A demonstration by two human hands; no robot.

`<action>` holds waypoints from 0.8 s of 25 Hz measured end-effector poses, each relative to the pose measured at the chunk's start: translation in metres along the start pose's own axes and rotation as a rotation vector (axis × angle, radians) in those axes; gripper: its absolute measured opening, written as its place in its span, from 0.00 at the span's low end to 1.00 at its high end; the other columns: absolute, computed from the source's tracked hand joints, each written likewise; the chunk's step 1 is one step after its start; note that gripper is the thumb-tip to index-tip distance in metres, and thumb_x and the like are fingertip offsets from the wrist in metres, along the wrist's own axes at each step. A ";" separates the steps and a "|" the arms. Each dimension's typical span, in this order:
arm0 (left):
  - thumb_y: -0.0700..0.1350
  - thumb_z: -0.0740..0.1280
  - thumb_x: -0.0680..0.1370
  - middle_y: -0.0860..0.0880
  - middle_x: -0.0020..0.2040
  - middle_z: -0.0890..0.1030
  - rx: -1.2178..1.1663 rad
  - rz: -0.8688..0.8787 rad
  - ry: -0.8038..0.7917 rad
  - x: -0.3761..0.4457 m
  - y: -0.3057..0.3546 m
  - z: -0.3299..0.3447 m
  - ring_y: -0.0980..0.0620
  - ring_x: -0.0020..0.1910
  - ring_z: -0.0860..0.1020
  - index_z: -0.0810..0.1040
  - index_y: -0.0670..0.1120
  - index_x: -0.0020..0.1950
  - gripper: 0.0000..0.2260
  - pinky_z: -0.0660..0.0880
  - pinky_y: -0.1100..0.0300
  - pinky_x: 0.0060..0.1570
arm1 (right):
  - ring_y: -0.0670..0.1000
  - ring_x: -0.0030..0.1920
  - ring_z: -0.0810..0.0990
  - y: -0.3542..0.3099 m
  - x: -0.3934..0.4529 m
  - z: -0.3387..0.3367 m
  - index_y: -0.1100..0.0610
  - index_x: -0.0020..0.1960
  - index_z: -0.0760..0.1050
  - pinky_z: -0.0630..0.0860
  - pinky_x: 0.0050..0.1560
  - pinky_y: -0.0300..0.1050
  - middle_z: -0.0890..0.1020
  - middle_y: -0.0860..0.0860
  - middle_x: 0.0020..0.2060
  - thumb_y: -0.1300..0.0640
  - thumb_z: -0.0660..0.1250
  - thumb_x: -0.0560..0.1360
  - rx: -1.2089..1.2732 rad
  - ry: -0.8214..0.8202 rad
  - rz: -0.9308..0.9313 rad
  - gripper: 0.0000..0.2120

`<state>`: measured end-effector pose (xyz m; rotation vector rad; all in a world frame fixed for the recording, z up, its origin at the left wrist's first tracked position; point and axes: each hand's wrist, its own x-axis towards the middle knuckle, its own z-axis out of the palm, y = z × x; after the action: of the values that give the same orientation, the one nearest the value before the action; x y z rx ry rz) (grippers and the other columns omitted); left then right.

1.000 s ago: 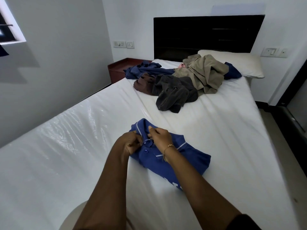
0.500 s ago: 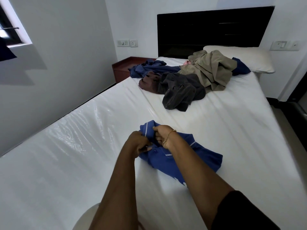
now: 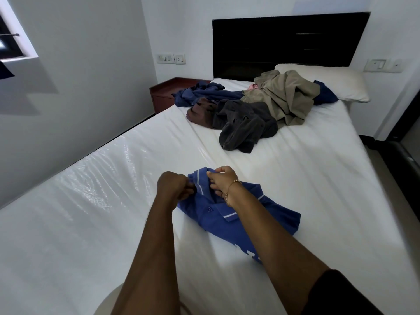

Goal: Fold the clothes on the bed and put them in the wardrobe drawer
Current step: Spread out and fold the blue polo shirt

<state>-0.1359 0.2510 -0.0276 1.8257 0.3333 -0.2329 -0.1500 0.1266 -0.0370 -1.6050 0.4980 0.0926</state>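
A blue polo shirt (image 3: 238,220) with white collar stripes lies folded on the white bed (image 3: 318,178), close in front of me. My left hand (image 3: 173,188) pinches the left side of its collar. My right hand (image 3: 221,180), with a thin gold bracelet at the wrist, grips the collar's far edge. Further up the bed sits a loose pile of clothes: a dark grey garment (image 3: 244,126), a brown one (image 3: 200,112), a khaki one (image 3: 284,94) and dark blue ones (image 3: 204,93). No wardrobe drawer is in view.
A white pillow (image 3: 336,81) lies against the black headboard (image 3: 284,42). A red-brown bedside table (image 3: 168,92) stands at the bed's far left corner, by the white wall. The left half of the bed is covered in shiny plastic (image 3: 91,201). Floor shows at far right.
My hands have moved slightly apart along the collar, the left one drawing left. The camera view has shifted a little; the clothes pile has not moved.
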 end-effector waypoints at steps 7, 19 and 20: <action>0.50 0.56 0.82 0.41 0.53 0.79 0.683 0.181 0.045 0.033 -0.033 0.008 0.43 0.53 0.76 0.78 0.38 0.51 0.18 0.69 0.57 0.49 | 0.55 0.75 0.48 0.047 -0.024 0.018 0.49 0.76 0.51 0.49 0.72 0.58 0.51 0.49 0.76 0.44 0.47 0.81 -1.280 -0.035 -0.589 0.25; 0.47 0.57 0.81 0.38 0.60 0.75 0.397 0.075 -0.042 0.031 -0.032 0.015 0.40 0.59 0.73 0.71 0.35 0.61 0.16 0.69 0.53 0.53 | 0.66 0.60 0.76 0.074 -0.060 -0.008 0.56 0.50 0.83 0.66 0.54 0.73 0.81 0.58 0.55 0.46 0.62 0.65 -1.100 0.565 -0.363 0.21; 0.46 0.58 0.81 0.37 0.59 0.76 0.389 0.032 -0.055 0.028 -0.030 0.015 0.40 0.57 0.74 0.72 0.34 0.60 0.16 0.70 0.53 0.51 | 0.67 0.58 0.77 0.082 -0.063 -0.013 0.56 0.50 0.83 0.68 0.52 0.73 0.81 0.59 0.55 0.46 0.62 0.65 -1.072 0.516 -0.313 0.22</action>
<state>-0.1202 0.2471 -0.0684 2.2011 0.2307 -0.3438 -0.2404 0.1289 -0.0890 -2.7697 0.6258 -0.3629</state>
